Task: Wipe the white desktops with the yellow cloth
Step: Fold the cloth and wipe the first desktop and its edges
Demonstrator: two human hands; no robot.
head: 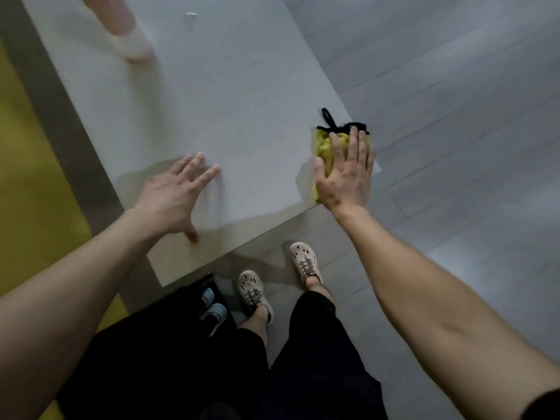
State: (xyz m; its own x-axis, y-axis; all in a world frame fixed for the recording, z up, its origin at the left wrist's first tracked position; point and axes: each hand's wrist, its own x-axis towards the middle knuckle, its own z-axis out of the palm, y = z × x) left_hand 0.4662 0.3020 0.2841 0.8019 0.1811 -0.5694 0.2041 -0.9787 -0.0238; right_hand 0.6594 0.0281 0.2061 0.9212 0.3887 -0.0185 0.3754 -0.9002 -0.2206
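Observation:
The white desktop [212, 95] runs from the top left toward me, its near right corner by my right hand. A yellow cloth [323, 147] with a black edge and a black loop lies at that corner. My right hand [347, 174] presses flat on the cloth, fingers spread over it. My left hand [174, 195] rests flat on the bare desktop near the front edge, fingers apart, holding nothing.
A blurred pale and pinkish object [124, 28] lies at the desk's far left. A small white scrap [191, 14] sits farther back. Grey floor [454, 86] lies to the right, a yellow surface [27, 192] to the left. My feet in beige shoes [304, 262] stand below the desk's edge.

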